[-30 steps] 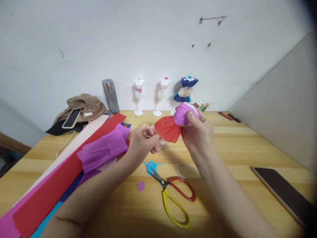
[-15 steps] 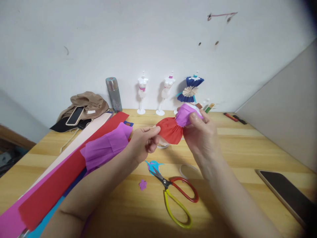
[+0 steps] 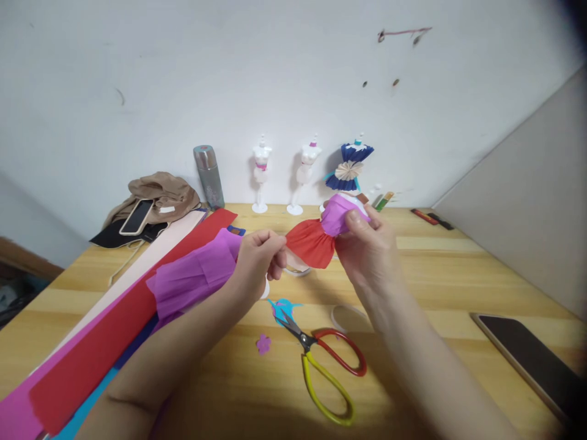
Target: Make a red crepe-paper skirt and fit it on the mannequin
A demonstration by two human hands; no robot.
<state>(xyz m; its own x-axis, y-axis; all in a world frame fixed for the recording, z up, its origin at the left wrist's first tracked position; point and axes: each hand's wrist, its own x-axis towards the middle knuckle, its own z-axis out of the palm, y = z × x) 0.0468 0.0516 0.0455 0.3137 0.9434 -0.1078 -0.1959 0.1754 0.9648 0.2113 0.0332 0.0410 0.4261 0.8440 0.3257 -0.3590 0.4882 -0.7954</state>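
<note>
A small white mannequin wears a purple crepe-paper top (image 3: 337, 214) and a red pleated paper skirt (image 3: 312, 242); I hold it lying sideways above the wooden table (image 3: 440, 269). My right hand (image 3: 367, 250) is closed around the purple top end. My left hand (image 3: 257, 260) is closed, its fingertips pinching the hem of the red skirt. A white piece, perhaps the mannequin's base, shows just under my left hand.
Red-and-yellow scissors (image 3: 323, 360) lie near the front beside blue and purple paper scraps. Long crepe-paper sheets (image 3: 137, 305) stretch along the left. A tape roll (image 3: 348, 318), a phone (image 3: 534, 360), a flask (image 3: 208, 177), two bare mannequins and a dressed one (image 3: 349, 168) stand around.
My left hand has slid slightly left along the skirt's hem and the skirt is pulled a bit flatter. My right hand keeps its grip on the top.
</note>
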